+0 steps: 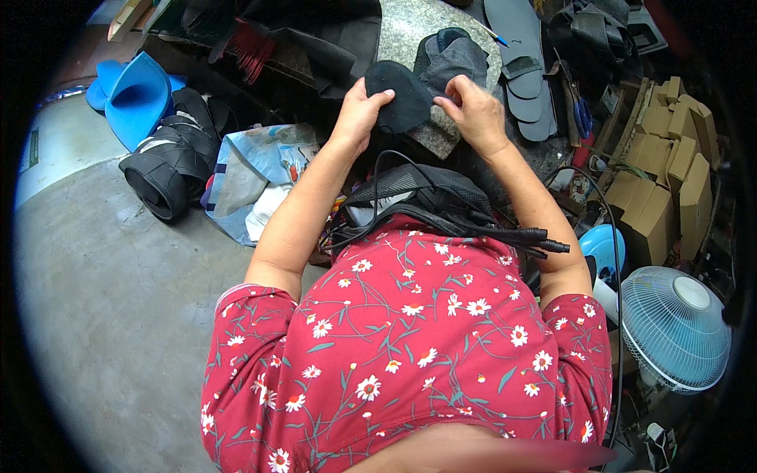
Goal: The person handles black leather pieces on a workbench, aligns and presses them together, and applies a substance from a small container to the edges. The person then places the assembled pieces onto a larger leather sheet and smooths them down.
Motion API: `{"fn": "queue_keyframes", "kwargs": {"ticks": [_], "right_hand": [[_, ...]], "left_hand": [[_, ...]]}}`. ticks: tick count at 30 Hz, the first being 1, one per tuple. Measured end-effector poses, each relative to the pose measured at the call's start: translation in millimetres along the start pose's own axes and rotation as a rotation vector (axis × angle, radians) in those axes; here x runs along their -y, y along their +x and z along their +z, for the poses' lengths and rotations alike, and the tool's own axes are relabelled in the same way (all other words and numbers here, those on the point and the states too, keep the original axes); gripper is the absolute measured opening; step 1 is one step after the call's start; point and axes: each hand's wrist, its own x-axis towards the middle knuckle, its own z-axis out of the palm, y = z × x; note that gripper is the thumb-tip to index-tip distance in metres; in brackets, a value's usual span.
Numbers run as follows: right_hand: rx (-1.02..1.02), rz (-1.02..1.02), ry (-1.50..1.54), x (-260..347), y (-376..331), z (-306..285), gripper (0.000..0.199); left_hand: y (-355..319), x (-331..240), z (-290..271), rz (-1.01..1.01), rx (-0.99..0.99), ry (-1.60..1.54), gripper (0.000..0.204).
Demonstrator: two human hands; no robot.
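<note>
A flat black oval piece (404, 96), like a cut shoe insole, lies on a speckled stone slab (410, 31). My left hand (360, 110) grips its left edge with the thumb on top. At its right edge, my right hand (476, 110) pinches it with fingers curled. A dark grey shoe part (457, 59) sits just behind the piece on the slab. Both forearms reach forward from my red flowered sleeves.
Grey sole cut-outs (524, 67) lie right of the slab. Cardboard boxes (670, 173) stack at the far right, above a pale blue fan (676, 327). Black rubber rolls (169, 169), a blue plastic seat (138, 98) and a plastic bag (252, 177) sit at left on the concrete floor (102, 299).
</note>
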Motion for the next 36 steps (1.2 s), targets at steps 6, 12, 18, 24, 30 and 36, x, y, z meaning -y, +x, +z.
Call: {"fn": "queue_keyframes", "kwargs": {"ticks": [6,12,18,24,30,36], "right_hand": [[-0.018,-0.304,-0.268,-9.0,6.0,4.8,0.030],[-0.078,-0.147,0.046,-25.6,6.1,-7.7,0.009],[-0.069,0.369,1.375,-5.4,24.1,-41.9,0.032],[0.171,0.850,1.280,23.0,4.4,-4.9,0.028],[0.327,0.871,1.078,18.2,-15.3,13.5,0.028],[0.407,0.532,0.568,5.9,-0.1,0.0,0.026]], "left_hand": [[-1.7,-5.7,-5.5,0.052,-0.039,0.031,0.029],[-10.5,-13.6,-7.9,-0.004,-0.039,-0.008,0.030],[-12.2,-5.7,15.9,-0.129,0.070,-0.108,0.029],[-0.4,6.1,28.9,-0.126,0.162,-0.281,0.027],[7.3,22.3,29.3,-0.154,0.136,-0.466,0.028],[10.4,15.6,18.1,-0.067,0.068,-0.270,0.018]]}}
